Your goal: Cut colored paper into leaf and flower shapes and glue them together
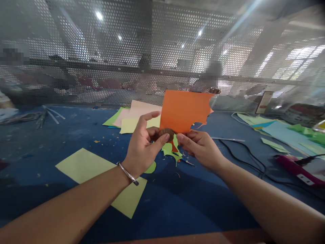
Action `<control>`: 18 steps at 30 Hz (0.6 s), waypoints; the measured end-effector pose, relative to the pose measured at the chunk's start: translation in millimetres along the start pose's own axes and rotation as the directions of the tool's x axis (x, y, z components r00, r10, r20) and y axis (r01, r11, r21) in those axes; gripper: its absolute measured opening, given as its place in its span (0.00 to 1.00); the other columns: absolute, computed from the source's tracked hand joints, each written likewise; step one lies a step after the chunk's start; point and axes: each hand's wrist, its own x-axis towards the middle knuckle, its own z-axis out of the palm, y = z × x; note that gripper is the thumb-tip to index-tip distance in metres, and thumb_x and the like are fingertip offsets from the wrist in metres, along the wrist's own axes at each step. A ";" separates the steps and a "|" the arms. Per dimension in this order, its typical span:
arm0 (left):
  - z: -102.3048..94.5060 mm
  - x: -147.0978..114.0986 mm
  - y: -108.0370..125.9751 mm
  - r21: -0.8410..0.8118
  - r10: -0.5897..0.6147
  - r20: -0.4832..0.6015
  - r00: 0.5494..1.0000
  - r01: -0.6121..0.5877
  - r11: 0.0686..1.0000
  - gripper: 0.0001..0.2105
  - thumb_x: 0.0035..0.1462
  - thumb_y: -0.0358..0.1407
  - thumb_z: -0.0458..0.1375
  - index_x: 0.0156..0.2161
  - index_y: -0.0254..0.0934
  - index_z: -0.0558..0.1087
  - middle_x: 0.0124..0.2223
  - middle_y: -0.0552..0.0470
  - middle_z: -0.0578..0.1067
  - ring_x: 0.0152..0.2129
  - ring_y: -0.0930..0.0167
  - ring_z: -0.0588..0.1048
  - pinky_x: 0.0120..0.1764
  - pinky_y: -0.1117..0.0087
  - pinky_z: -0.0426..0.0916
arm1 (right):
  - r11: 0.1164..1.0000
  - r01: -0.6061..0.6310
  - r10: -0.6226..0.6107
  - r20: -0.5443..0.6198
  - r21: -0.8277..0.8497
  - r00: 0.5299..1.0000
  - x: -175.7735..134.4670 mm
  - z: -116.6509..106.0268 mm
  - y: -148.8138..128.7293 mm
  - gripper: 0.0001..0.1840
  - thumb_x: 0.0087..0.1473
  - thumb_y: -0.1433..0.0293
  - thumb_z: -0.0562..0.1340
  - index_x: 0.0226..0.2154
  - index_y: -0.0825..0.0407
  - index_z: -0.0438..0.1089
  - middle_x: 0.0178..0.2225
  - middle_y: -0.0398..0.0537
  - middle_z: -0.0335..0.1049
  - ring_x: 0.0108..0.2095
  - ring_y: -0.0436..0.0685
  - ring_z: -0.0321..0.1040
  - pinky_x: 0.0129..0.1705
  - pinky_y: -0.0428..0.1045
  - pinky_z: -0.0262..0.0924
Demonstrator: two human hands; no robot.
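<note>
L hand (142, 142); R hand (200, 145); both pinch orange paper (184, 110) upright

The orange paper sheet (181, 110) stood upright above the blue table, its right edge cut jagged; a small brown round piece (166, 133) sat at its lower edge. Green spiky cutouts (170, 150) hung just beneath.

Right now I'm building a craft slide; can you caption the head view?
Both hands, left hand and right hand, hold a cut orange paper sheet above a blue table.
</note>
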 end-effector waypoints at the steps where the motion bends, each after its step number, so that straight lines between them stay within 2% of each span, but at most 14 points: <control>1: 0.1 -0.1 -0.3 0.000 0.008 0.004 1.000 -0.008 1.000 0.29 0.58 0.32 0.65 0.61 0.41 0.58 0.32 0.53 0.80 0.30 0.70 0.79 0.31 0.73 0.70 | 1.000 -0.002 0.002 0.002 0.008 1.000 0.0 0.1 0.0 0.23 0.62 0.51 0.61 0.29 0.53 0.68 0.19 0.35 0.48 0.20 0.45 0.41 0.21 0.46 0.37; 6: 0.7 -0.3 1.1 -0.014 -0.010 0.008 1.000 0.010 1.000 0.30 0.57 0.33 0.65 0.61 0.42 0.57 0.34 0.52 0.80 0.32 0.69 0.79 0.31 0.71 0.71 | 0.996 -0.005 0.004 0.016 0.087 1.000 1.2 2.4 -0.3 0.22 0.61 0.51 0.62 0.27 0.51 0.64 0.18 0.34 0.46 0.19 0.45 0.41 0.21 0.47 0.36; 9: -0.3 0.7 0.2 -0.006 -0.019 0.019 1.000 0.019 1.000 0.30 0.57 0.33 0.65 0.60 0.42 0.58 0.36 0.51 0.80 0.33 0.68 0.80 0.34 0.69 0.73 | 0.985 -0.044 0.047 -0.014 0.164 0.999 1.7 4.9 -1.3 0.21 0.58 0.52 0.65 0.27 0.50 0.64 0.18 0.33 0.46 0.19 0.45 0.39 0.20 0.47 0.36; 13: -1.9 2.5 -1.3 -0.038 0.009 0.043 0.999 -0.008 0.999 0.30 0.56 0.32 0.66 0.59 0.40 0.58 0.36 0.51 0.80 0.33 0.69 0.80 0.38 0.67 0.73 | 0.982 -0.047 0.060 -0.067 0.181 0.996 1.2 7.0 -0.5 0.21 0.54 0.51 0.67 0.30 0.51 0.66 0.22 0.37 0.57 0.20 0.45 0.44 0.19 0.46 0.38; 18: -2.3 3.4 1.6 -0.052 -0.025 0.050 0.998 0.027 0.998 0.27 0.55 0.34 0.67 0.56 0.40 0.59 0.33 0.52 0.80 0.30 0.70 0.79 0.31 0.70 0.70 | 0.989 -0.030 0.047 -0.116 0.142 0.992 -0.3 7.4 1.5 0.21 0.54 0.50 0.67 0.30 0.51 0.67 0.23 0.39 0.59 0.21 0.46 0.48 0.20 0.46 0.41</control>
